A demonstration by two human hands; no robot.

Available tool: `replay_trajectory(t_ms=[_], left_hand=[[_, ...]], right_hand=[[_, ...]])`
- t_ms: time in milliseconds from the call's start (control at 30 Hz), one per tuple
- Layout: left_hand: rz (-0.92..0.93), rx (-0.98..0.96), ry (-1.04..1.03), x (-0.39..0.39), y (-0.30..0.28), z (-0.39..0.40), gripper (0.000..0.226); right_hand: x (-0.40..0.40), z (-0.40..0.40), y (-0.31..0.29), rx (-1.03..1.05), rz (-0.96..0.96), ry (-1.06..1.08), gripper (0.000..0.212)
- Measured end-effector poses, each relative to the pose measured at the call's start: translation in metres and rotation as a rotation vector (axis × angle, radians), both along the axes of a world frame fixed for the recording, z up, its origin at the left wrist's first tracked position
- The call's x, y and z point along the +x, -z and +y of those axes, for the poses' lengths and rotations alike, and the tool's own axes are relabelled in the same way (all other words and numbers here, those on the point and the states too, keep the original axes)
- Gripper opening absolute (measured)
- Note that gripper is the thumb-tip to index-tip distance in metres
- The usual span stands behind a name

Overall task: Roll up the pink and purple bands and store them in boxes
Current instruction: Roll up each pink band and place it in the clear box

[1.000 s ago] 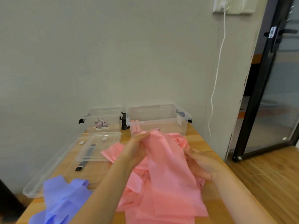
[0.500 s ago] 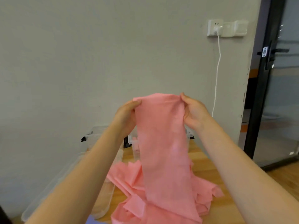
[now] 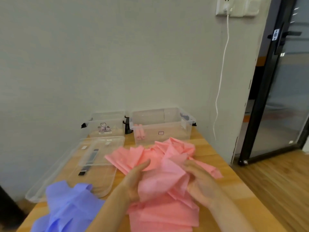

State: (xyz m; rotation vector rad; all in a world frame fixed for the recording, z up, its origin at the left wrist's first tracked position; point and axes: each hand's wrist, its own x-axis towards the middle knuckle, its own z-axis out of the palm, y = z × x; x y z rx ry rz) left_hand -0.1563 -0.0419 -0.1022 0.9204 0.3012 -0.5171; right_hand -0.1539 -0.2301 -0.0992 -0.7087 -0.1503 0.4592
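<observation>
A heap of pink bands [image 3: 160, 166] lies on the wooden table [image 3: 234, 186] in front of me. My left hand [image 3: 133, 180] and my right hand [image 3: 200, 185] are both in the heap, each gripping folds of pink band between fingers and thumb. A pile of purple bands [image 3: 66, 206] lies at the near left. Two clear boxes stand at the back by the wall: the right box [image 3: 167, 129] holds rolled pink bands [image 3: 139, 133] at its left end, the left box [image 3: 105, 126] holds a small label card.
Two clear lids [image 3: 93, 158] lie flat, stacked, on the left of the table, one with a dark strip. A white cable [image 3: 220, 81] hangs from a wall socket. A black-framed glass door [image 3: 275, 97] stands to the right above wooden floor.
Half a second ago both hands held one pink band stretched up in front of the wall. Now the hands are down at the heap on the table, and the view has tilted down.
</observation>
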Motion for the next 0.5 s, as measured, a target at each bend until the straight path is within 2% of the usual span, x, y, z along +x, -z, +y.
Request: replay_trajectory(t_ms=[67, 167, 233, 333, 433, 500], left_hand=[[0.0, 0.062, -0.023, -0.001, 0.006, -0.004, 0.037], [-0.13, 0.123, -0.063, 0.0, 0.002, -0.007, 0.045], [-0.207, 0.091, -0.083, -0.003, -0.006, -0.008, 0.044], [-0.285, 0.014, -0.117, -0.01, -0.014, -0.01, 0.017], [-0.327, -0.058, -0.106, -0.018, -0.01, -0.01, 0.023], [-0.318, -0.097, -0.134, -0.023, -0.005, -0.01, 0.042]], right_hand=[[-0.007, -0.009, 0.014, -0.01, 0.052, -0.039, 0.062], [-0.002, -0.021, 0.024, -0.008, 0.161, -0.101, 0.069], [0.006, -0.024, 0.022, 0.035, 0.205, -0.064, 0.071], [0.02, -0.023, 0.018, -0.099, 0.237, 0.056, 0.048], [0.029, -0.019, 0.017, -0.253, 0.346, 0.002, 0.053], [0.034, -0.012, 0.013, -0.351, 0.365, -0.015, 0.056]])
